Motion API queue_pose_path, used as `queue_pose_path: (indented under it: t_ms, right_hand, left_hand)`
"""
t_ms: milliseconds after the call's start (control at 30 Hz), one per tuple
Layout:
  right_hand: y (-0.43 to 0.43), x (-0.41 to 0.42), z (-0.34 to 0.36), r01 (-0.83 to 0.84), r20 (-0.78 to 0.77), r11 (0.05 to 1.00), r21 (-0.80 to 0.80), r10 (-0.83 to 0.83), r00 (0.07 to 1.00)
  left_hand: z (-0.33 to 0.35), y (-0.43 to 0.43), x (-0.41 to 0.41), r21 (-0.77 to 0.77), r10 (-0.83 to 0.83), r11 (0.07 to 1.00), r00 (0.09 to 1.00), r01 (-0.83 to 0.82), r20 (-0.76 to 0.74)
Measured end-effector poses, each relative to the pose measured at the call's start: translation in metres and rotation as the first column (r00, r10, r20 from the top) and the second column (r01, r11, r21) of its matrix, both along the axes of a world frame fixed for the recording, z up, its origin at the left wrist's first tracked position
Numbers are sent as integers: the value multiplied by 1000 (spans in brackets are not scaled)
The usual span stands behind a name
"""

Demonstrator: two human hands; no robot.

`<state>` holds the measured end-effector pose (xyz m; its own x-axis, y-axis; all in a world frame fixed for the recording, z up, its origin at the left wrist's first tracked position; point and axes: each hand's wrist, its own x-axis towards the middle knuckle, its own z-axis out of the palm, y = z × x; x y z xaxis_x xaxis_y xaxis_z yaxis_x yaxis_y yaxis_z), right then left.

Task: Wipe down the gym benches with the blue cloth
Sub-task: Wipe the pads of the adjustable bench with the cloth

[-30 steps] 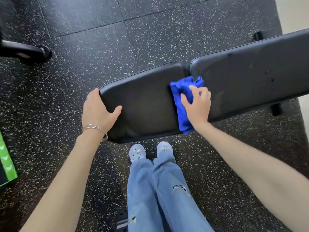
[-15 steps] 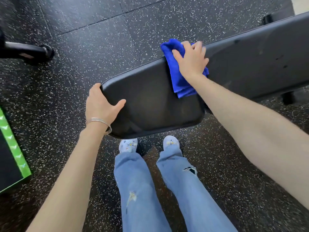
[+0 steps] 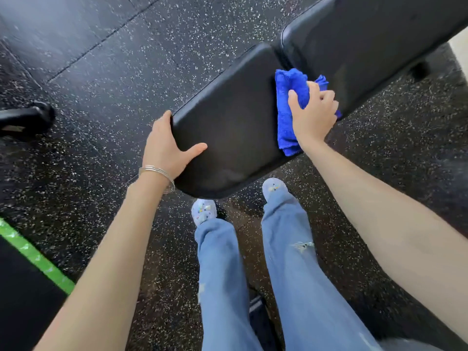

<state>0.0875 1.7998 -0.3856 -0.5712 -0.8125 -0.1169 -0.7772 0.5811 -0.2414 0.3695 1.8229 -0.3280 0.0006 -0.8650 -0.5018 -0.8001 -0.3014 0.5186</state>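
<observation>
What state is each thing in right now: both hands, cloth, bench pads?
blue cloth: bunched, lying across the gap between the pads, hanging over the near edge.
right hand: grips the blue cloth.
left hand: grips the seat pad's end.
seat pad: held at its end.
back pad: cloth's edge on it.

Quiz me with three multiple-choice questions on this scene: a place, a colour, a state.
1. Where is the cloth? A. on the bench, by the gap between its pads B. under it C. at its left end
2. What colour is the cloth? A. green B. white C. blue
3. What is the left hand doing? A. holding the cloth B. gripping the bench's end C. hanging free
Answers: 1 A, it lies beside the gap under the right hand; 2 C, it is bright blue; 3 B, thumb on top, fingers over the end.
</observation>
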Motion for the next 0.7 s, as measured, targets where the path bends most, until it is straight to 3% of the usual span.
queue_pose_path:
  t_ms: [133, 300, 500, 700]
  right_hand:
    - [24, 37, 6, 170, -75, 985, -6, -170, 983]
    - [63, 105, 14, 189, -95, 966, -176, -208, 974]
    - [104, 177, 30, 105, 3, 967, -233, -107, 994]
    - [92, 129, 25, -141, -27, 949, -281, 139, 990]
  left_hand:
    - [0, -5, 24, 38, -119, 992, 988, 123, -98]
    - [-3, -16, 34, 41, -217, 974, 972, 222, -89]
    - [-6, -17, 27, 64, -177, 980, 976, 186, -127]
    - [-2, -24, 35, 100, -252, 959, 959, 266, -127]
